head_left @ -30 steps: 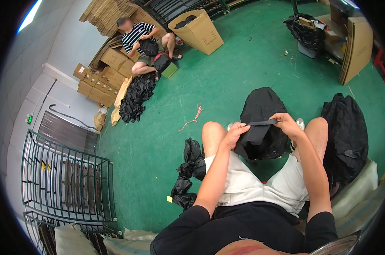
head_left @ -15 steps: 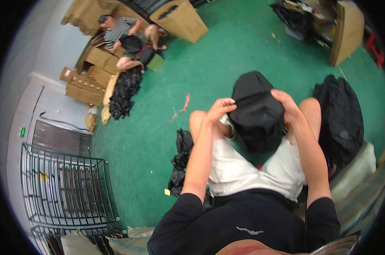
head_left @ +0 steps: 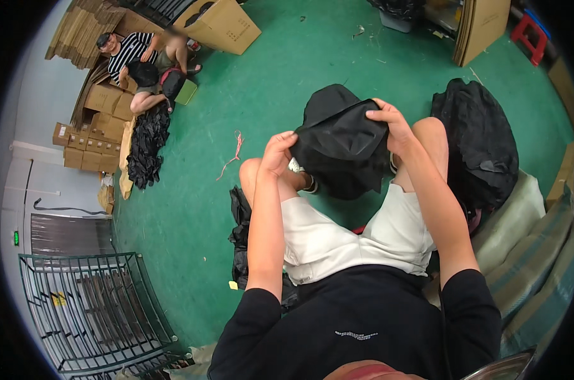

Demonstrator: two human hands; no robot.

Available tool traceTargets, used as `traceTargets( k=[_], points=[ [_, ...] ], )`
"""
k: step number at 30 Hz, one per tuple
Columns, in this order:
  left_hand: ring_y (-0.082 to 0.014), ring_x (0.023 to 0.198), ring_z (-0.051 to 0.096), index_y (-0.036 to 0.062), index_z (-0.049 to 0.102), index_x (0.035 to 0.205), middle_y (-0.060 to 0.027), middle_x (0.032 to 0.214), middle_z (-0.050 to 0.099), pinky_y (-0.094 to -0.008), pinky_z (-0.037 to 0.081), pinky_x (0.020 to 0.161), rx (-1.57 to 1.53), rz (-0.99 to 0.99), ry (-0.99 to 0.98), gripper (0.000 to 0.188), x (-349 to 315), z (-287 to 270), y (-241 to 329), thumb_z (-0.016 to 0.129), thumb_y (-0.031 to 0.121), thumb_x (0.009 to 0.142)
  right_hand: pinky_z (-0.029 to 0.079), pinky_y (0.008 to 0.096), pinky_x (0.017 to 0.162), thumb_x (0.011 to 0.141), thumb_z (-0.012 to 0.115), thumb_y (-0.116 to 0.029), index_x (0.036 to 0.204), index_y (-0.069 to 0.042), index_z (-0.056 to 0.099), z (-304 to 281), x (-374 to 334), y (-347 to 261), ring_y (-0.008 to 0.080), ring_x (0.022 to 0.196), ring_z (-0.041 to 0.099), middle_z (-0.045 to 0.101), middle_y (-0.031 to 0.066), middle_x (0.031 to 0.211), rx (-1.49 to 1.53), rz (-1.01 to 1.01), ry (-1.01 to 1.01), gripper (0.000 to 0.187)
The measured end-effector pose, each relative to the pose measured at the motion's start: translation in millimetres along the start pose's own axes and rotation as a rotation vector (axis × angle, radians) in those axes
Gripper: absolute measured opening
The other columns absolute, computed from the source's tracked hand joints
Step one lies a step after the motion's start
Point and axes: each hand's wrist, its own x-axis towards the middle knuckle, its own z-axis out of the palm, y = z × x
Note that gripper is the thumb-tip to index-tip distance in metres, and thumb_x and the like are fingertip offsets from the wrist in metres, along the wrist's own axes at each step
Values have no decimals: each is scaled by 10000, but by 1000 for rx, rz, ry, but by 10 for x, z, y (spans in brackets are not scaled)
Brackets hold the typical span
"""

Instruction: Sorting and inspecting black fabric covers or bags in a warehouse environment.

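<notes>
A black fabric piece (head_left: 344,149), soft and bag-like, hangs between my knees above the floor. By its left edge my left hand (head_left: 277,154) pinches it, thumb and fingers pressed together. My right hand (head_left: 392,128) grips the upper right edge, thumb on top and fingers mostly behind the cloth. The edge between the hands is drawn fairly straight, with loose creased cloth below it and a rounded part beyond it. What lies inside or underneath is hidden.
To my right are a large black bundle (head_left: 476,149) and pale woven sacks (head_left: 521,240). Black fabric pieces (head_left: 239,237) lie by my left leg. Far left, a person (head_left: 135,60) sits near cartons (head_left: 90,149) and a black pile (head_left: 149,152). A red stool (head_left: 529,41) stands far right.
The view has shifted, so the surroundings appear further left. Between my hands the fabric's edge is now stretched and folded up, with both hands still holding it.
</notes>
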Motion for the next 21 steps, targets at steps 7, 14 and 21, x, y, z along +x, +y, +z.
traceTargets(
  k=[7,14,21],
  points=[
    [-349,1078,628,-75,581,1198,-226,1182,635,-460,471,993,-503,49,-105,487,-335,106,214,439,346,997,546,336,847,945,608,-217,1082,-8,616,101,22,30,187,942,656,676,100,1056,-51,261,49,250],
    [-364,1163,570,-51,544,1277,-208,1284,583,-478,417,1050,-595,231,-53,569,-208,-49,109,409,431,1006,508,396,969,890,608,-123,1261,43,533,247,-106,-139,252,1122,613,620,154,1203,281,46,-335,413],
    [-349,1187,554,-28,538,1296,-202,1310,565,-489,410,1055,-549,250,-75,557,-236,-61,167,410,430,1007,522,316,900,702,468,102,1113,59,568,-63,117,31,215,989,656,654,142,1081,-27,177,-241,425]
  ],
)
